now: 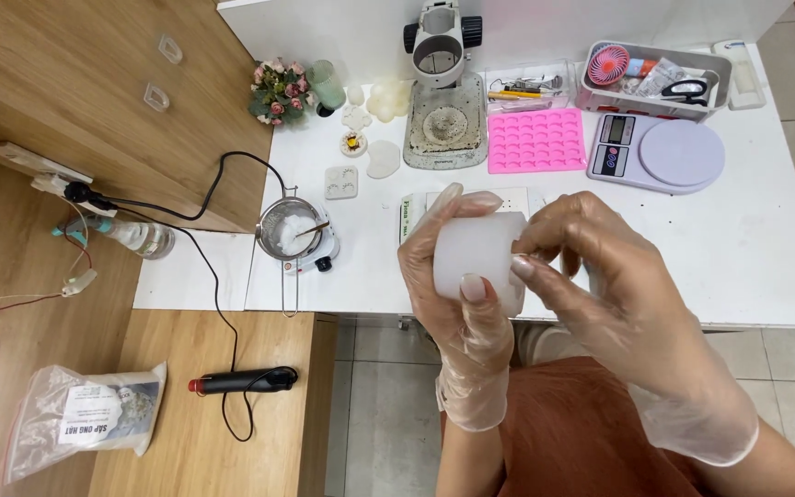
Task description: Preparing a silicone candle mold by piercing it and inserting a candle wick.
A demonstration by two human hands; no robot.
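White mould (473, 258) held up over table (766, 248) edge, just in front of the white box (471, 204). Left hand (457, 294), gloved, wrapped round it w/ thumb on front. Right hand (600, 267), gloved, pinches mould's right edge w/ fingertips. Beyond mould: pink tray (535, 140), scale (657, 152) to its right, microscope (443, 87) to its left. Pot (289, 230) on small burner, left of mould. Bag (80, 419) far left.

Open table at three o'clock, clutter at twelve

Bare white table (766, 248) lay free to the hands' three o'clock; a pink mould (535, 140), scale (660, 152) and microscope (443, 92) blocked twelve, and the wax pot (292, 230) stood at nine.
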